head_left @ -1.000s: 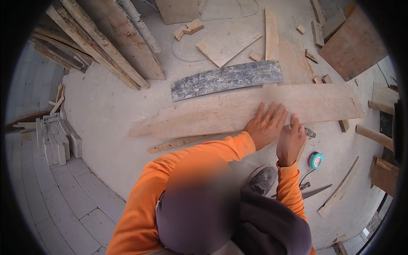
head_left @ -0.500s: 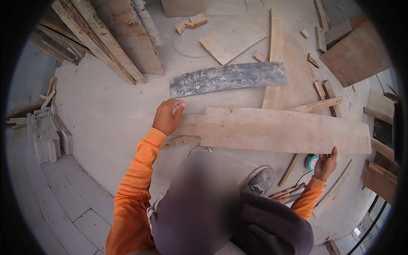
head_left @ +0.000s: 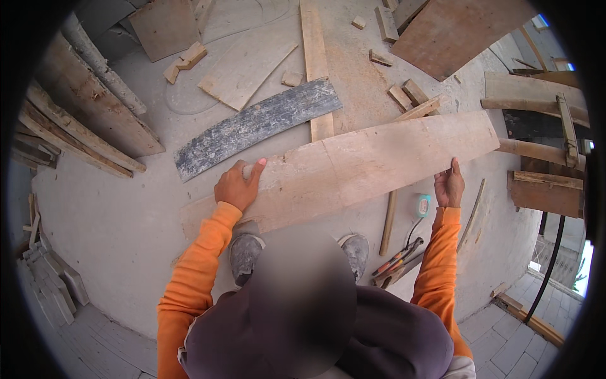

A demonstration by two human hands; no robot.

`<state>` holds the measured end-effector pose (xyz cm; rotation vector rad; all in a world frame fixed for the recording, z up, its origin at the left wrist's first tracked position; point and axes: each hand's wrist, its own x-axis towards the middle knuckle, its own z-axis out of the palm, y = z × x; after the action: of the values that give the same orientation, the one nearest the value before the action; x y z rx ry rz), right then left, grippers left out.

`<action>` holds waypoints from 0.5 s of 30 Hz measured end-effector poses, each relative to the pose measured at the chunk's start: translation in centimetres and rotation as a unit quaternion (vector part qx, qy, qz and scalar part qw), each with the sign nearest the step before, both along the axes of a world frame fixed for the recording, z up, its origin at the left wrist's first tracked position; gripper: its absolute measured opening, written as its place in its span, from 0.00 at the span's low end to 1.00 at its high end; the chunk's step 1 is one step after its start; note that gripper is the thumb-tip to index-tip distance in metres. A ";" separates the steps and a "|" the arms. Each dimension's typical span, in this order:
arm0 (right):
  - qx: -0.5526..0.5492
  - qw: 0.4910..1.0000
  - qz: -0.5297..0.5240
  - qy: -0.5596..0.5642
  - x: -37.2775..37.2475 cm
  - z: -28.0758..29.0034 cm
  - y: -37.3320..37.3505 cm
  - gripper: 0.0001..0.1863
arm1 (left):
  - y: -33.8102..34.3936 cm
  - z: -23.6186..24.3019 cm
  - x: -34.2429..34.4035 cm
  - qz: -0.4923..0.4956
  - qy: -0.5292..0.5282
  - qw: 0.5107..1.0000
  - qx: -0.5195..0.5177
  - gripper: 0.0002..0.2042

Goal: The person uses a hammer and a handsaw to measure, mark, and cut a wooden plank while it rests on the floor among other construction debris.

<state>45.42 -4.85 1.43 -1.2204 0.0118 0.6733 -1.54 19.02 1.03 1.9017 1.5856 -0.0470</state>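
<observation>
Plank [head_left: 372, 165], one, long, left grip [head_left: 236, 189] clasping its far edge toward the left end, right grip [head_left: 449, 187] holding its near edge toward the right end, dark board [head_left: 259, 127] just beyond.

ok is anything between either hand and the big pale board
Nothing visible: the left hand is on the pale board toward its left end, the right hand at its near edge toward the right end. The dark board lies past the far edge, in neither hand's way.
</observation>
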 end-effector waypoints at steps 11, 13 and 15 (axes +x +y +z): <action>-0.453 0.800 0.230 -0.320 -11.5 0.9 -3.3 0.20 | 1.2 4.3 4.2 -0.027 0.056 0.991 0.115 0.41; -0.504 0.684 0.324 -0.416 -13.0 -3.4 -7.5 0.22 | 1.5 4.8 5.3 -0.037 0.057 0.988 0.142 0.41; -0.509 0.642 0.292 -0.494 -15.3 -6.3 -9.0 0.23 | 2.1 5.5 5.7 -0.049 0.060 0.989 0.126 0.41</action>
<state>30.09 -13.85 -4.92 -2.6499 -1.1155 0.4157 4.21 21.13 6.53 2.2074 1.6389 -0.0028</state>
